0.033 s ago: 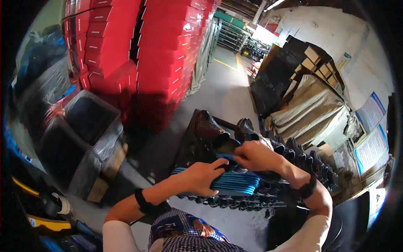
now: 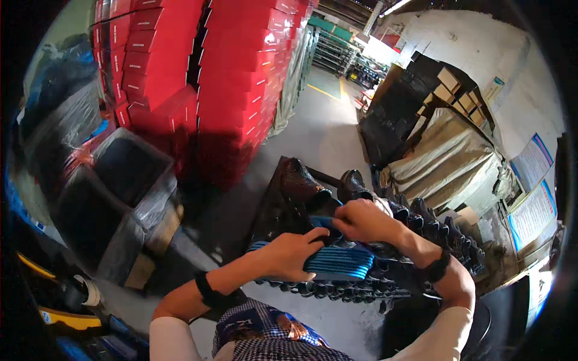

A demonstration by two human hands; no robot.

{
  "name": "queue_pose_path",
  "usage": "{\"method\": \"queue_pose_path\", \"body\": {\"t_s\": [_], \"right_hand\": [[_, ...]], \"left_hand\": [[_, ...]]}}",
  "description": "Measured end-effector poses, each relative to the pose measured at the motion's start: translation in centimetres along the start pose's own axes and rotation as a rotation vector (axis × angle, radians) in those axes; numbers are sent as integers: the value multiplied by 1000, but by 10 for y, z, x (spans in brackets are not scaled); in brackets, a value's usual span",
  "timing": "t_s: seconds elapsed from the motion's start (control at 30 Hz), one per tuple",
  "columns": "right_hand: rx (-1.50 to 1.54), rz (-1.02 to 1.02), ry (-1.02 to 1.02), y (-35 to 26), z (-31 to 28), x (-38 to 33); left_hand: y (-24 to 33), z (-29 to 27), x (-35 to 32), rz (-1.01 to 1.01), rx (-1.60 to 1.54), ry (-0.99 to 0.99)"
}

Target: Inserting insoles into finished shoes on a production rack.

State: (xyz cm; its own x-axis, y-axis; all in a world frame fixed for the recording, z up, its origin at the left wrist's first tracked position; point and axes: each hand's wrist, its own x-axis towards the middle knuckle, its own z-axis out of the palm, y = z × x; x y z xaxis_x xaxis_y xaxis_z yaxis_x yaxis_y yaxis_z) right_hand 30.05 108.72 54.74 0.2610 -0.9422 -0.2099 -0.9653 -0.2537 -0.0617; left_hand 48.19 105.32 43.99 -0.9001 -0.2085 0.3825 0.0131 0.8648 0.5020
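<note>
We are leaning over a dark rack [image 2: 263,227], and our left hand [image 2: 288,256] is lying across a ribbed blue stack [image 2: 340,263] near its close edge. Its fingers are bending, but we cannot tell whether they are gripping the stack or only pressing on it. Our right hand [image 2: 367,221] is curling just beyond, beside a smooth blue piece [image 2: 322,222]; its fingertips are hiding, so we cannot tell what they are pinching, if anything. A glossy dark shoe [image 2: 299,180] is sitting past the stack, a second dark shoe [image 2: 353,184] is standing to its right, and more dark shoes [image 2: 448,231] are crowding the right side.

Around us, red boxes [image 2: 232,90] are towering at the left, with plastic-wrapped dark bins [image 2: 129,159] standing nearer. A grey floor [image 2: 325,123] is running back between them and a cloth-covered pile [image 2: 445,150] on the right. Behind that pile a pale wall [image 2: 475,42] is rising, and posters [image 2: 533,213] are hanging at the far right.
</note>
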Motion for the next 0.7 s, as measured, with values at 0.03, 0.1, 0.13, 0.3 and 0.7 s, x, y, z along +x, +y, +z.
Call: {"method": "queue_pose_path", "body": {"t_s": [0.03,0.1,0.13,0.3,0.7], "right_hand": [[58,19,75,9,13,13],[169,160,86,2,17,36],[163,158,82,4,24,43],[406,401,209,19,70,72],[260,627,227,61,95,105]], "left_hand": [[-1,2,0,3,-24,18],[-4,6,-1,-4,-52,44],[-5,8,0,9,-66,55],[-11,5,-2,18,-45,0],[-23,-9,7,22,-22,12]]}}
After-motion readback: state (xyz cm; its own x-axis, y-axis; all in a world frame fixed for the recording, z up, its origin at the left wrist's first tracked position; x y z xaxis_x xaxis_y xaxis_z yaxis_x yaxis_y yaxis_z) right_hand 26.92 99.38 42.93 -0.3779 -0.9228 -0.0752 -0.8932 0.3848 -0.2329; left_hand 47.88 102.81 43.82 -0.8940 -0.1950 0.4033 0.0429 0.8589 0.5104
